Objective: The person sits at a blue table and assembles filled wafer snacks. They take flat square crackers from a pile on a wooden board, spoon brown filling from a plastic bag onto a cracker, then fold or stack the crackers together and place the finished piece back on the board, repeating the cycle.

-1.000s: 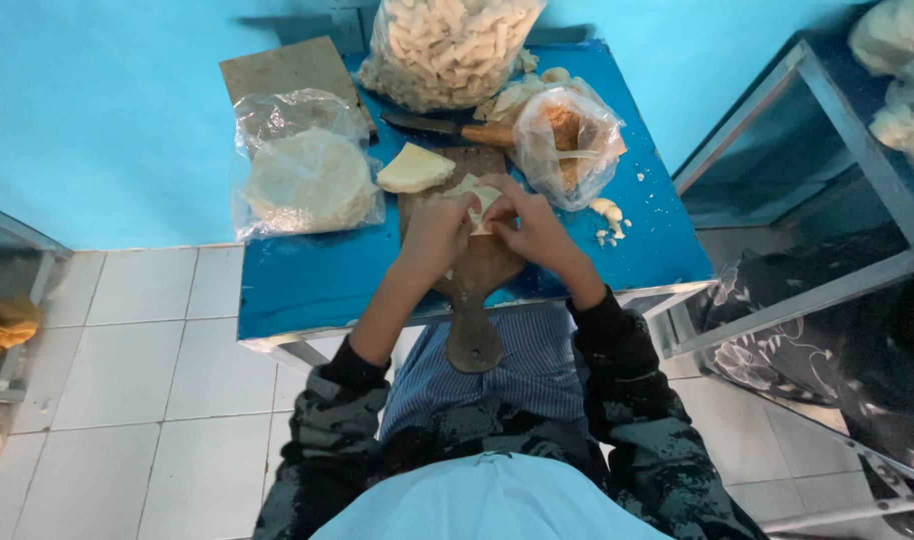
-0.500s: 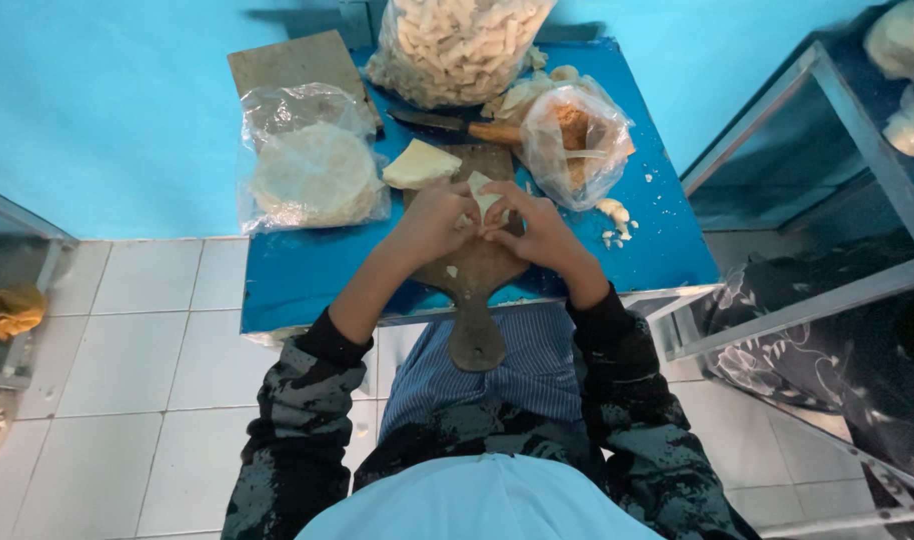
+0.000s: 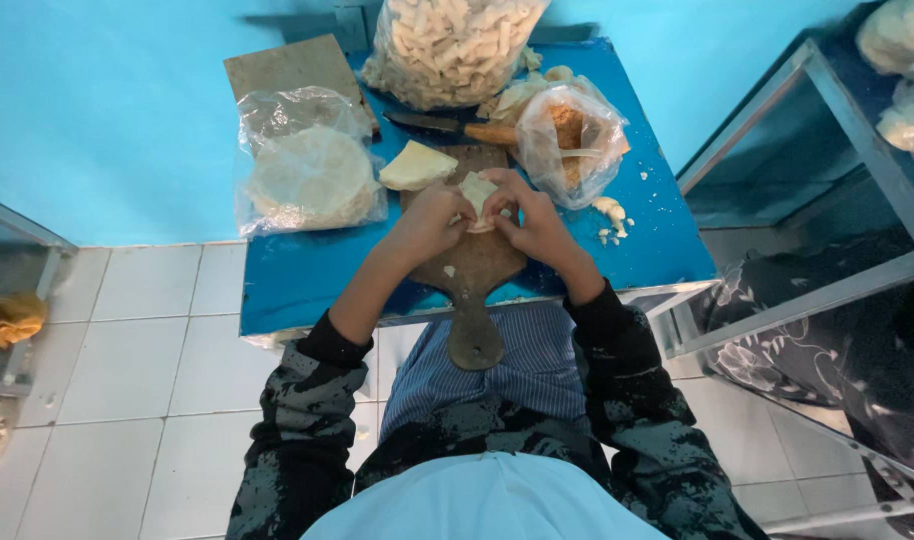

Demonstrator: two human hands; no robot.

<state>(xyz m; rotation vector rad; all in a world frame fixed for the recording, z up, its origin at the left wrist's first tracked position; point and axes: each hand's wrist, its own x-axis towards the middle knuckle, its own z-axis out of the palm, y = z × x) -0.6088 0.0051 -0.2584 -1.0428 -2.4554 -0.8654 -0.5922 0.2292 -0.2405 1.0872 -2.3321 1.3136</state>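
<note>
My left hand [image 3: 432,218] and my right hand [image 3: 529,212] meet over a wooden cutting board [image 3: 475,272] on a small blue table [image 3: 307,275]. Both hands pinch one pale folded dough piece [image 3: 476,192] between their fingertips. A pale wedge of filling or dough [image 3: 416,166] lies on the board's far left corner, just beyond my left hand. The board's handle [image 3: 475,340] sticks out over the table's near edge toward my body.
A clear bag of round dough sheets [image 3: 307,175] lies left. A large bag of pale finished pieces [image 3: 455,45] stands at the back, with a knife [image 3: 447,126] and another bag [image 3: 569,140] near it. Crumbs [image 3: 609,212] lie right. A metal shelf frame [image 3: 807,180] stands right.
My hands have stayed together on the dough piece over the board, working it with small finger shifts. The camera view has shifted slightly.
</note>
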